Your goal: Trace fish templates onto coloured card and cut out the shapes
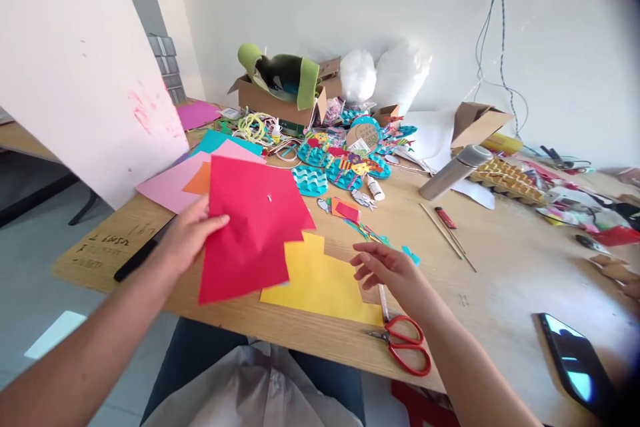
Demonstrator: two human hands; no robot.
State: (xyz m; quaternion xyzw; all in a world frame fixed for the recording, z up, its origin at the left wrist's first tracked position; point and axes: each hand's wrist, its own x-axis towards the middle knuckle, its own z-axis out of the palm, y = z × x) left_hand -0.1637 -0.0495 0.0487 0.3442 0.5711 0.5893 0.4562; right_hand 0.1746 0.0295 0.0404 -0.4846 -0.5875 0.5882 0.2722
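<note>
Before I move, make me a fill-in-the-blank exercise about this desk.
The left hand grips a raised sheet coloured ____.
The notched sheet lying flat near the right hand is coloured ____.
The red-handled tool is a pair of ____.
The phone lies to the ____ of the right hand.

Missing words: red; yellow; scissors; right.

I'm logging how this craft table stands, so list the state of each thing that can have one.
Red sheet: held up in the left hand, corner cut out
Yellow sheet: flat, edges notched
Scissors: lying down, unheld
Gray flask: tilted, capped
Phone: screen up, showing reflections
Brown box: open, filled
Right hand: empty, fingers slightly curled
</note>
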